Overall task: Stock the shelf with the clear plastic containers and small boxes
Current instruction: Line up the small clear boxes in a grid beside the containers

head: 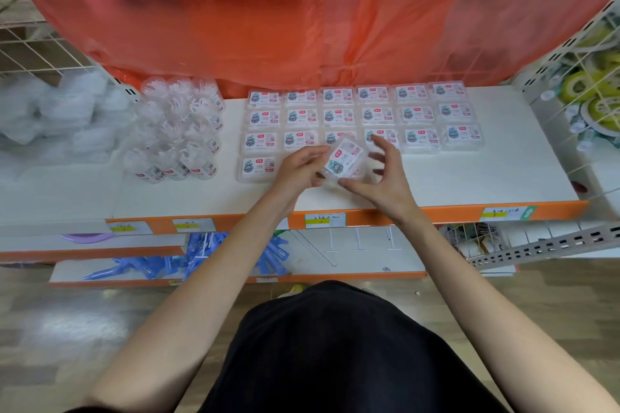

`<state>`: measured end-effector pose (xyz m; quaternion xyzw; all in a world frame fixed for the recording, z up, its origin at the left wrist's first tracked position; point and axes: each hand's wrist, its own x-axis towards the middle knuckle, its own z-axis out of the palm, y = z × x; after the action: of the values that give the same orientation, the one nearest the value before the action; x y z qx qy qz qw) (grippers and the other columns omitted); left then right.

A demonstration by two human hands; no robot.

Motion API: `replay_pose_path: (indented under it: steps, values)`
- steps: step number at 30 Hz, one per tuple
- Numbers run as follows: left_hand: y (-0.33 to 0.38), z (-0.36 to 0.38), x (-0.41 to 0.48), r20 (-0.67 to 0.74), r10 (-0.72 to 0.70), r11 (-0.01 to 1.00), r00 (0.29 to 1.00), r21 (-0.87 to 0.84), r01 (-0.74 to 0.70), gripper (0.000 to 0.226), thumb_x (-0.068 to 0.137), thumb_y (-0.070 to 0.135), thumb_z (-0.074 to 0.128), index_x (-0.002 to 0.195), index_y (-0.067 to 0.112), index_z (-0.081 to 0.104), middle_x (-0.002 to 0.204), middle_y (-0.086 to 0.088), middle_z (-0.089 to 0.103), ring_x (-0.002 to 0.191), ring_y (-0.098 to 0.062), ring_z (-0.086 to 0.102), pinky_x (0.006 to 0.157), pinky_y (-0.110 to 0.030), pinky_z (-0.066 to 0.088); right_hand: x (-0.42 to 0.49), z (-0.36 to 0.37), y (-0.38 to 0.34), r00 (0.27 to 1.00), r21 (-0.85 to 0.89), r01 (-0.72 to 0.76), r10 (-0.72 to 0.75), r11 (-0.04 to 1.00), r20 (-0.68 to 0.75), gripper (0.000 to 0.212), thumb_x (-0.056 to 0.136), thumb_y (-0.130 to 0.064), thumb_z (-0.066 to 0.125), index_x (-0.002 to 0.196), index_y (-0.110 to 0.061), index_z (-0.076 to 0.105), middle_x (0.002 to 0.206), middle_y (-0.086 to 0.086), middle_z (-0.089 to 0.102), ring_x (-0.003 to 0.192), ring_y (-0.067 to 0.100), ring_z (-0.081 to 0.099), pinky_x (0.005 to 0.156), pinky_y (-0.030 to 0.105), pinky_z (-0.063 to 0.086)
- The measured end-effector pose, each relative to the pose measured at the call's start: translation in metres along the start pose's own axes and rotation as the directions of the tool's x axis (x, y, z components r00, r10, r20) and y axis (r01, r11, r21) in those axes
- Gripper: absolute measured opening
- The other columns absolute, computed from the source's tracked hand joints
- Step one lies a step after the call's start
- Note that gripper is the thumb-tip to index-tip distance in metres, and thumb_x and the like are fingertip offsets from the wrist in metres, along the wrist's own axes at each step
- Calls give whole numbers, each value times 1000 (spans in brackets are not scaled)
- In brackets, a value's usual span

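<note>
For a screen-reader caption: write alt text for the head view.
A left hand grips a small clear box, tilted over a white shelf, the right hand open beside it. Rows of matching boxes lie behind; clear round containers stand to their left.

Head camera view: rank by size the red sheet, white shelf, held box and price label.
1. red sheet
2. white shelf
3. box and price label: near alike; box is raised nearer the camera, so unranked.
</note>
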<state>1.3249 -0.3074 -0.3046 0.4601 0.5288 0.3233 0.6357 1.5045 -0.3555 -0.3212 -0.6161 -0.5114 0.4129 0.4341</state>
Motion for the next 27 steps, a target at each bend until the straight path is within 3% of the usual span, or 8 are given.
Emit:
replay_pose_path:
  steps: [4,7,10,12,15,18,23,27]
  values:
    - [-5,0,6,18,21,994,1000,110,-23,22,100,21,54,115,25,69,113,-2,69,93,-11,61,74,-24,50,6,-15,4,949,-291,307,-269,906,166,78,65,-30,91,133,-24,53,147,-14,37,135,-2,32,112,22,30]
    - [-6,4,8,59,19,987,998,161,-28,23,100,22,52,116,26,70,111,0,70,94,-10,61,76,-25,50,8,-16,7,942,-339,331,-286,880,178,60,69,-29,89,123,-23,64,143,-1,50,132,9,42,112,34,34]
    - [-3,10,6,57,134,943,989,300,-144,26,101,24,52,121,18,68,112,9,67,101,-4,60,82,-13,46,6,-19,13,945,-377,328,-305,866,122,56,68,-34,89,118,-23,66,136,0,56,129,17,47,110,35,35]
    - [-8,11,3,46,283,822,958,502,-268,33,102,31,46,123,16,66,116,10,65,108,-5,57,90,-13,41,4,-23,18,952,-364,299,-300,882,55,55,68,-32,89,117,-21,67,134,1,56,128,17,47,109,31,34]
    - [-34,7,3,123,477,437,870,826,-356,46,99,44,36,128,19,62,133,2,59,125,-17,47,107,-31,29,2,-30,28,955,-352,236,-284,906,-91,52,70,-29,88,116,-20,66,133,3,55,129,17,47,110,28,34]
    - [-60,9,0,235,510,224,827,892,-391,51,96,46,38,137,18,54,149,-6,44,138,-24,31,113,-36,15,0,-38,39,947,-368,135,-229,920,-225,50,73,-31,85,118,-19,65,136,4,53,129,15,45,108,20,30]
    - [-84,14,1,257,427,159,867,922,-352,61,96,52,35,148,21,37,158,-7,27,147,-30,16,119,-49,9,0,-41,56,955,-440,12,-140,898,-261,53,75,-33,83,122,-17,63,141,6,49,130,21,44,107,22,29]
    - [-86,13,1,261,413,126,872,933,-338,62,96,53,34,149,22,34,159,-7,25,148,-29,14,119,-50,9,1,-37,63,971,-503,-17,-107,864,-216,55,78,-34,80,127,-17,59,145,7,45,131,26,42,109,40,37]
